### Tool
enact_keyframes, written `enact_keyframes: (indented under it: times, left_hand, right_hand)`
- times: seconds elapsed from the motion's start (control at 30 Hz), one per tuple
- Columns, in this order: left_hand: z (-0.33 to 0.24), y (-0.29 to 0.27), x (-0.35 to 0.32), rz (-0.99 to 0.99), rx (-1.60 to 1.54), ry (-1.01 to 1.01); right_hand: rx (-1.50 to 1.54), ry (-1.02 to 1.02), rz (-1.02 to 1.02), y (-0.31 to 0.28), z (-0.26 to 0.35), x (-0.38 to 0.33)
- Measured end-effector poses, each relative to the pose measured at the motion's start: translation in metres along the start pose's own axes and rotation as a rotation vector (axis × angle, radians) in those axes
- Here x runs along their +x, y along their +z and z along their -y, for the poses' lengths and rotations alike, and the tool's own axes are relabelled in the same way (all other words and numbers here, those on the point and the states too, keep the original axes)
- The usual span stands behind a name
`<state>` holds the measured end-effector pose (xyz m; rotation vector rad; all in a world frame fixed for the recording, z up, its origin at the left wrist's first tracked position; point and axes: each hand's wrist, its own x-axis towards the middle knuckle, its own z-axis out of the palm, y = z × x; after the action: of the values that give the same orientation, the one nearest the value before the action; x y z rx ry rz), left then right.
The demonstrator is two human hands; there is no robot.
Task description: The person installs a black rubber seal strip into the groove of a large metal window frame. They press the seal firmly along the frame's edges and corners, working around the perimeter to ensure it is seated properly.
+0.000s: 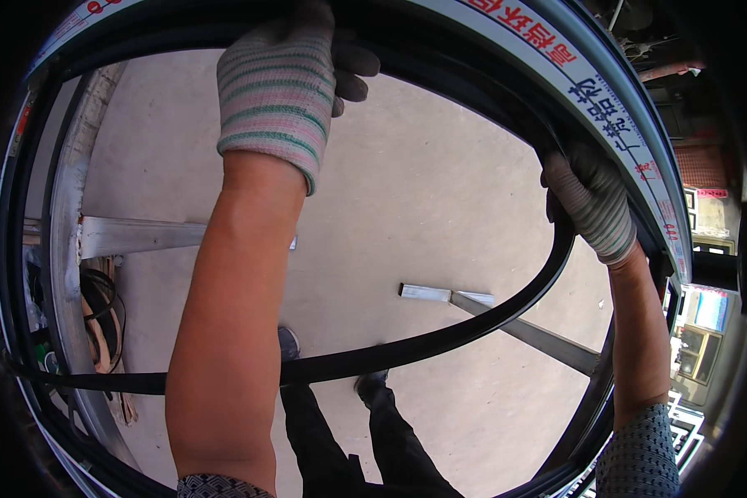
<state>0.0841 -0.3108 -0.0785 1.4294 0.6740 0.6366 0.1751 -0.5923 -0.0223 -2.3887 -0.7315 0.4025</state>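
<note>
A long black rubber strip hangs in a loose curve across a large window frame with a printed white film on its outer face. My right hand, in a striped glove with a dark palm, is closed round the strip at the frame's far right. Against the dark inner edge of the far bar is my left hand, in a pink, green and white striped glove. Its fingers are curled and partly hidden, so what they grip cannot be made out. The strip's left end runs over the left side of the frame, passing behind my left forearm.
Metal support bars show below the frame on the left, and another support bar on the right. Cables lie on the left. My legs stand on the pale floor. White frames stand at the right.
</note>
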Motion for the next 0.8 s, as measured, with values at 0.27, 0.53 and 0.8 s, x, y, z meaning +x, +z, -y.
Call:
enact_keyframes:
  times: [0.27,0.53,0.8]
  left_hand:
    - [-0.01,-0.001,0.0,-0.069,0.004,-0.033]
    - [-0.018,0.008,-0.007,-0.018,-0.092,-0.115]
    - [-0.018,0.0,0.001,0.063,-0.072,-0.147]
  right_hand:
    - [-0.122,-0.003,0.035,-0.001,0.014,0.003]
    - [-0.063,0.081,0.075,-0.007,0.018,0.002]
    - [-0.078,0.09,0.054,-0.006,0.025,0.002]
